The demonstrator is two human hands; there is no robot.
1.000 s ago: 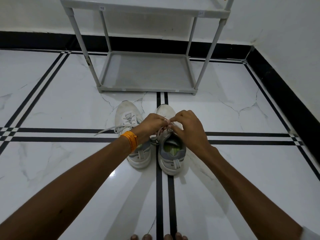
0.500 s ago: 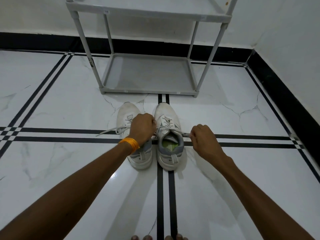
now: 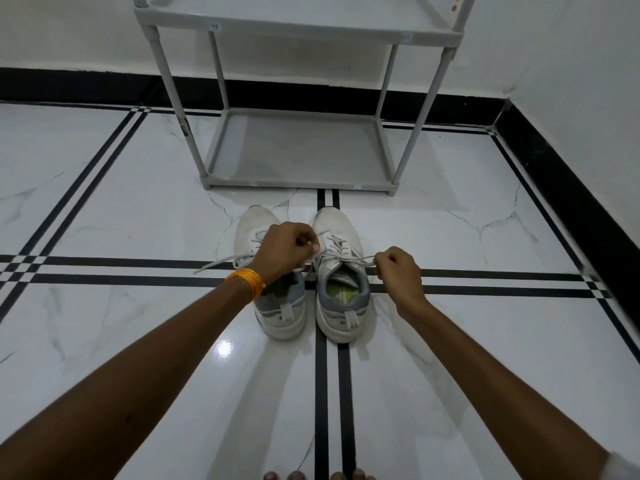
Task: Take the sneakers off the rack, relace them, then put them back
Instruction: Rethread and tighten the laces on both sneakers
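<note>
Two white and grey sneakers stand side by side on the floor, toes pointing at the rack. The right sneaker (image 3: pixel 341 306) has a green insole, and its lace (image 3: pixel 356 259) is stretched sideways between my hands. My left hand (image 3: pixel 285 252), with an orange band on the wrist, is closed on one lace end above the left sneaker (image 3: pixel 280 315). My right hand (image 3: pixel 398 271) pinches the other end to the right of the shoe. The left sneaker's lace (image 3: pixel 221 263) trails loose to the left.
A grey shoe rack (image 3: pixel 298 181) stands against the wall just beyond the sneakers, its bottom shelf bare. The white marble floor has black stripes. A black skirting and wall run along the right side. My toes (image 3: pixel 311 475) show at the bottom edge.
My hands were together over the right sneaker's tongue; they have drawn apart, pulling the lace out to both sides. The view has tilted down slightly.
</note>
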